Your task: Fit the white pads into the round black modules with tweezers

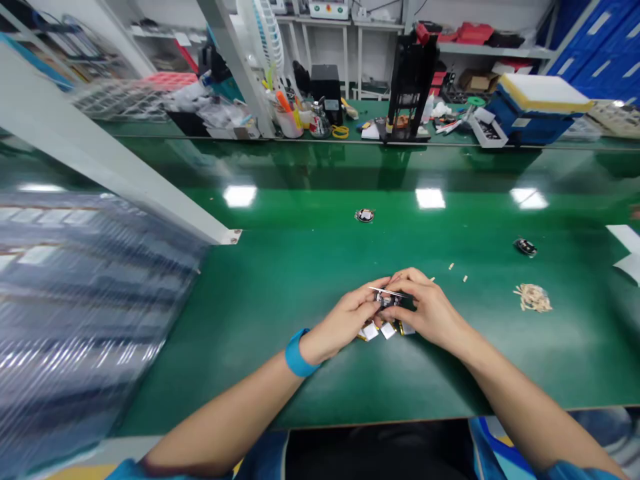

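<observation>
My left hand (350,312), with a blue band at the wrist, is closed around the left edge of a small black electronic assembly (388,300) with silvery parts. My right hand (434,308) is closed at the assembly's other side. Across its top, at the right fingers, lies a thin silvery tool (385,291) that looks like tweezers; its far end is covered. Just below the hands, several flat silver pouch batteries (370,331) with yellow edges lie on the green mat (280,373). The fingers partly hide the assembly and the batteries.
Small beige pieces form a pile (533,298) at right. One round electronic assembly (365,215) lies farther back, another (525,247) to the right. Plastic-covered trays (90,287) fill the left side, beside a slanting white post (150,180). Tools and a blue box (530,117) stand along the back.
</observation>
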A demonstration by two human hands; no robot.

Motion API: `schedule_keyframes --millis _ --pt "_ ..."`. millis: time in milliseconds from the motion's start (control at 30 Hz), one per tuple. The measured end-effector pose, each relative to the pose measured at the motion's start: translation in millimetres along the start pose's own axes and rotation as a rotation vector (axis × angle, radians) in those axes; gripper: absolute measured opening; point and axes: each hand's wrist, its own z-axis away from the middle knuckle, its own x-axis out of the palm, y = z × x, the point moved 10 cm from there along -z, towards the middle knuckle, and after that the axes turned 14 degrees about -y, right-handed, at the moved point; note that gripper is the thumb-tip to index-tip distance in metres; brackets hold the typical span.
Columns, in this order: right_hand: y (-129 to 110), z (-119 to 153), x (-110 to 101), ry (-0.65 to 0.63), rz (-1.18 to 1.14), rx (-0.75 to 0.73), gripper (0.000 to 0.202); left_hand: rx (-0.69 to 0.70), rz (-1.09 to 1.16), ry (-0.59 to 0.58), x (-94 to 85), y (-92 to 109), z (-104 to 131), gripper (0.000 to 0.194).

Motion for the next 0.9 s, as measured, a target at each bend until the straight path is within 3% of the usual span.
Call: schedule_keyframes --millis 267,467,667,833,900 --pt "3 0 2 -0.060 -0.021 0.010 0.001 -0.028 -0.020 -0.034 -1.6 0 0 0.051" --pt "-2 -1 -2 -0.048 -0.062 0.007 0.012 0.010 0.006 -0.057 2.6 6 -2 0.049" --pt "-4 0 -4 -0.028 -0.014 0.032 0.016 -0.043 -0.002 -0.043 2.4 0 -2 0.052" --pt "-7 1 -2 -0.011 0.110 0.034 0.011 -0.028 -0.079 -0.034 2.6 5 -1 0.018" --pt "-7 1 0 -0.013 0.154 0.039 0.010 -0.016 -0.112 -0.045 4.3 7 -1 0.021"
